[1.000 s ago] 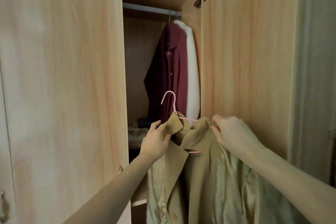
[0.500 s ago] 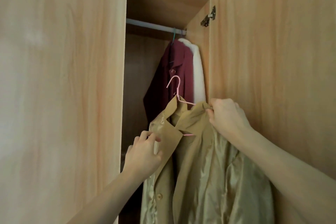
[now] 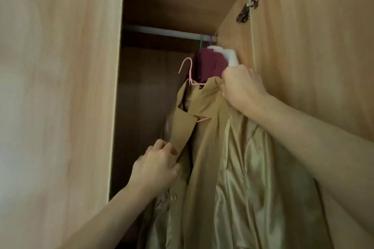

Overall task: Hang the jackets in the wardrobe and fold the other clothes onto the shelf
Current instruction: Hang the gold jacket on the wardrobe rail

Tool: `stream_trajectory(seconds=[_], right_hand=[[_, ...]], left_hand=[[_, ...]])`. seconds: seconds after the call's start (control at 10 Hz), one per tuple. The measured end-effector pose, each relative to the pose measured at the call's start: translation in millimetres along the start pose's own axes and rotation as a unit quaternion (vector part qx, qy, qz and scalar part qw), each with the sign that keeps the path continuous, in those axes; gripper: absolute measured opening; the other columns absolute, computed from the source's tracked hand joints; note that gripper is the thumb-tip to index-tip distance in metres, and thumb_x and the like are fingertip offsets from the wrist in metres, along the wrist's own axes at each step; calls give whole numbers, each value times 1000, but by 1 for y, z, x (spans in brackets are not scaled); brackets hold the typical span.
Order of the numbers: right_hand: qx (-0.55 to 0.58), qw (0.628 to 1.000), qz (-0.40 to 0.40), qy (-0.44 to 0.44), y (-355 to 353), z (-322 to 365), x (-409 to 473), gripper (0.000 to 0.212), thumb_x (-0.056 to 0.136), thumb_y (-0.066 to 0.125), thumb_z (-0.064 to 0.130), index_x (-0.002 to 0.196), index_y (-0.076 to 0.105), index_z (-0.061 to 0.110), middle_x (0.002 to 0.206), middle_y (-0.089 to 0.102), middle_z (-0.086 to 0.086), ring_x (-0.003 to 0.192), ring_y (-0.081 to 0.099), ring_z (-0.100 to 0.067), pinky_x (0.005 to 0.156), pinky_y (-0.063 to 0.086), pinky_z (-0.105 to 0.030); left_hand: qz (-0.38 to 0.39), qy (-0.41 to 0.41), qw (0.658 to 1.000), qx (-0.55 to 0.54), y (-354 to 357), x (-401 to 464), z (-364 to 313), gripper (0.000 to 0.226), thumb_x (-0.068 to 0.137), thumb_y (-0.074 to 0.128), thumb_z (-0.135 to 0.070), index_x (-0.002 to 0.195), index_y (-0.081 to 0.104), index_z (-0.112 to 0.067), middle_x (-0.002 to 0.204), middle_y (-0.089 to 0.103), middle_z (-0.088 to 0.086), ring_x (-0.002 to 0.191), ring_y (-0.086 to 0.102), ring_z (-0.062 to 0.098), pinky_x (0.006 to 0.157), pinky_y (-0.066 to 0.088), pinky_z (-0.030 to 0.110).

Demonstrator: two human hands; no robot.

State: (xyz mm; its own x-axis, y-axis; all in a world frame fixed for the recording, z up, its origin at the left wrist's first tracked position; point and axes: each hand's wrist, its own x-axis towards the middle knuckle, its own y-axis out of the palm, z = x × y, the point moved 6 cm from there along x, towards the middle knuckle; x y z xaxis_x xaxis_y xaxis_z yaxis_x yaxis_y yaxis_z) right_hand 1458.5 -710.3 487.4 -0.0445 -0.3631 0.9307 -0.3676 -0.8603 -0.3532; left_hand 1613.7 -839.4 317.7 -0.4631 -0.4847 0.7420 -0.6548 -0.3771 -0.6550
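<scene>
A tan jacket [image 3: 206, 147] with a shiny lining hangs on a pink hanger [image 3: 187, 68] in front of the open wardrobe. My right hand [image 3: 242, 89] grips the jacket's collar and shoulder, holding it up just below the metal rail [image 3: 162, 31]. My left hand [image 3: 155, 166] pinches the jacket's left lapel lower down. The pink hook is free in the air, below the rail and left of the clothes hanging there. A maroon jacket [image 3: 210, 62] and a white garment [image 3: 228, 56] hang at the rail's right end.
The wardrobe's left panel [image 3: 60, 97] and its open right door [image 3: 313, 46] frame a narrow opening. A metal hinge [image 3: 248, 7] sits at the door's top. The rail's left stretch carries nothing.
Both hands have lifted the tan jacket and its pink hanger upward toward the rail. My left hand slid from the collar down to the lapel. The view tilted up.
</scene>
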Motion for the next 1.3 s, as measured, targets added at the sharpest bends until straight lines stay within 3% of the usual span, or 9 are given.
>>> stream_trajectory(seconds=[0.1, 0.3, 0.6, 0.8, 0.9, 1.0, 1.1, 1.2, 1.3], right_hand=[[-18, 1000, -20, -11, 13, -3, 37, 7, 92, 50, 12, 86, 49, 10, 87, 53, -13, 91, 59, -36, 68, 37, -34], [-20, 997, -67, -16, 37, 13, 91, 26, 95, 51, 14, 120, 58, 11, 113, 60, -14, 104, 58, -34, 75, 42, -34], [-50, 996, -72, 36, 51, 14, 158, 25, 97, 47, 11, 121, 54, 7, 118, 56, -18, 112, 54, -39, 77, 40, -38], [-34, 994, -85, 67, 62, 0, 184, 23, 95, 49, 10, 116, 58, 7, 115, 57, -18, 110, 54, -39, 80, 42, -40], [-20, 992, -92, 82, 66, 0, 194, 23, 96, 46, 8, 116, 57, 5, 118, 55, -18, 113, 52, -40, 78, 39, -39], [-16, 990, -108, 86, 69, 2, 209, 20, 95, 46, 5, 111, 58, 2, 114, 57, -21, 110, 54, -40, 74, 35, -38], [-8, 990, -115, 86, 76, 6, 223, 19, 94, 47, 3, 109, 59, 1, 113, 58, -21, 109, 55, -40, 74, 35, -37], [-9, 989, -115, 95, 84, 7, 236, 20, 93, 45, 2, 108, 59, 2, 114, 58, -21, 109, 54, -40, 75, 36, -37], [-11, 987, -121, 108, 89, 6, 247, 22, 93, 47, 3, 111, 59, 2, 117, 57, -21, 110, 54, -40, 81, 42, -40]], left_hand=[[16, 8, 1000, 20, 6, 25, 6, 34, 90, 55, -47, 122, 50, -34, 122, 40, -15, 102, 50, 7, 81, 55, 32], [8, 15, 998, 58, -6, 71, 20, 34, 90, 54, -47, 122, 49, -34, 121, 41, -14, 100, 51, 8, 77, 55, 30], [-3, 67, 996, 67, -31, 103, 26, 32, 92, 52, -47, 121, 49, -34, 119, 42, -16, 97, 52, 6, 79, 55, 31], [-58, 111, 973, 195, -52, 108, 21, 25, 95, 45, -47, 116, 48, -35, 108, 45, -15, 94, 51, 6, 68, 47, 22], [-123, 141, 939, 290, -72, 104, 19, 12, 94, 49, -39, 97, 55, -30, 89, 54, -11, 81, 56, 10, 55, 32, 23], [-136, 158, 915, 345, -80, 111, 26, 14, 73, 71, -30, 70, 60, -21, 62, 58, -4, 59, 57, 19, 55, 36, 30], [-214, 172, 864, 423, -102, 113, 25, 13, 71, 56, -15, 70, 68, -10, 76, 66, 11, 86, 61, 34, 93, 38, 51], [-314, 68, 814, 484, -136, 115, 37, 51, 71, 25, -4, 91, 71, -5, 136, 51, 24, 137, 29, 49, 112, -4, 68], [-337, -35, 842, 420, -147, 118, 47, 35, 77, 37, 7, 90, 68, -3, 146, 40, 26, 135, 13, 64, 100, 7, 82]])
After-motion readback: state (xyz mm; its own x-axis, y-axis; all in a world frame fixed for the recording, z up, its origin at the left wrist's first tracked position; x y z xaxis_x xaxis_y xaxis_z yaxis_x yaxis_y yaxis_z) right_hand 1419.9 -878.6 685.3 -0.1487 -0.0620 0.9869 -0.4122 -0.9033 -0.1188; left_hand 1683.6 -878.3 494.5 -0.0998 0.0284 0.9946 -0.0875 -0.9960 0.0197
